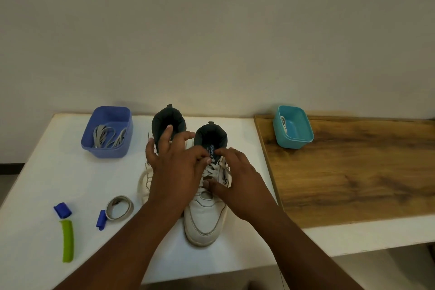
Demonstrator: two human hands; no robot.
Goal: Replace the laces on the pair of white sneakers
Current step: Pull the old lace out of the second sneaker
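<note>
Both hands are working the near sneaker [205,216], toe pointing at the person, sitting mid-desk: right hand [237,181] fingers seem to pinch the lace [213,170] up by the tongue, left hand [175,172] reaches across with its fingertips at the same spot, though I can't tell if it actually grips anything. Flat cotton lace looks soft and floppy, so I'd grab it right at the tip. The second sneaker [168,122] stands just behind. Further back, a blue tub [107,148] holds grey laces [108,138]. White desk [70,172], wood-grain top on the right, plain wall behind
</note>
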